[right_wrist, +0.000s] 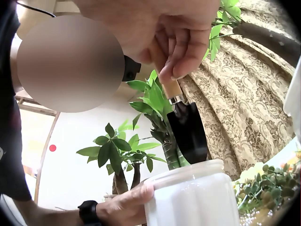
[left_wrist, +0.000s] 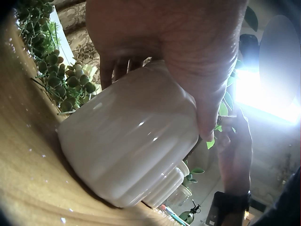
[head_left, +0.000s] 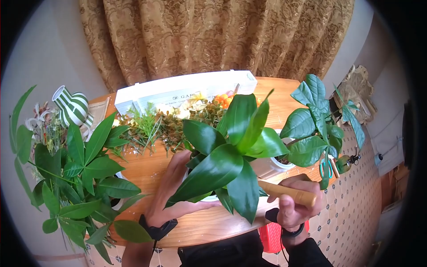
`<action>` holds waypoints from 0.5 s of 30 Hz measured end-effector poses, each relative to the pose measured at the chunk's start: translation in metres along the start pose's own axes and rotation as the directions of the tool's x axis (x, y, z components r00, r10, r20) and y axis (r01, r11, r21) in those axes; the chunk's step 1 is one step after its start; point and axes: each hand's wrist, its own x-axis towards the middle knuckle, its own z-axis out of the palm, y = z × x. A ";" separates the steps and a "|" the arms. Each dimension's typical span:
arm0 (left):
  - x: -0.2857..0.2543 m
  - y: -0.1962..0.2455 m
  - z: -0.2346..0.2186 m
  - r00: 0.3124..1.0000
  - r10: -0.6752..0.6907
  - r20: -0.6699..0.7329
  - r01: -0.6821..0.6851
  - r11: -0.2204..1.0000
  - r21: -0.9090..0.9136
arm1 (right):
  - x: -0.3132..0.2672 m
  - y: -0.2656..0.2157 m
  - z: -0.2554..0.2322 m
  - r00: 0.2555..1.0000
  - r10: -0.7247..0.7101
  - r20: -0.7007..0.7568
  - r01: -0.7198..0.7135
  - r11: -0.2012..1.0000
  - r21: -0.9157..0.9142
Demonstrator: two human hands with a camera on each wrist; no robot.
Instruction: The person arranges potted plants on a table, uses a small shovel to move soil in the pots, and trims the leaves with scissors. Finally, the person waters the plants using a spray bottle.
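Note:
My left hand [head_left: 167, 196] grips a white ribbed pot [left_wrist: 127, 136] round its side, thumb on one face and fingers on the far one. From this pot rises a plant with broad glossy leaves [head_left: 218, 167], which cover most of it in the head view. My right hand [head_left: 296, 207] holds a small trowel by its wooden handle [head_left: 289, 192]. In the right wrist view the trowel's black blade [right_wrist: 188, 132] points down at the pot's rim [right_wrist: 188, 172], close to the plant's thick stem [right_wrist: 171, 153]. The pot's inside is hidden.
A leafy potted plant [head_left: 84, 178] stands at the left, another [head_left: 311, 129] at the right. Behind lie cut greenery and flowers [head_left: 178, 115] before a long white box [head_left: 187, 91]. A striped vase [head_left: 73, 107], blue-handled scissors [head_left: 327, 168] and a spray bottle [head_left: 344, 163] sit near the edges.

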 end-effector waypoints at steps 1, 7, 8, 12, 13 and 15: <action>0.000 0.000 0.000 1.000 -0.006 -0.003 0.006 1.000 -0.017 | -0.001 0.001 0.000 0.998 0.038 -0.053 -0.037 0.999 0.013; -0.005 -0.005 0.003 1.000 -0.020 -0.015 0.019 0.999 -0.032 | -0.003 0.000 0.009 0.865 0.386 -0.321 -0.264 0.893 0.364; -0.005 -0.005 0.004 1.000 -0.021 -0.020 0.020 0.999 -0.040 | -0.004 -0.001 0.009 0.838 0.445 -0.316 -0.303 0.861 0.410; -0.003 -0.005 0.003 0.999 0.010 -0.044 -0.011 1.000 -0.019 | -0.001 -0.006 0.012 0.801 0.495 -0.336 -0.325 0.832 0.450; -0.003 -0.006 0.004 0.999 0.002 -0.033 -0.002 1.000 -0.012 | -0.002 -0.005 0.011 0.802 0.495 -0.335 -0.325 0.832 0.451; -0.002 -0.006 0.004 1.000 -0.007 -0.023 0.007 1.000 -0.006 | -0.009 -0.001 0.009 0.871 0.406 -0.278 -0.279 0.873 0.401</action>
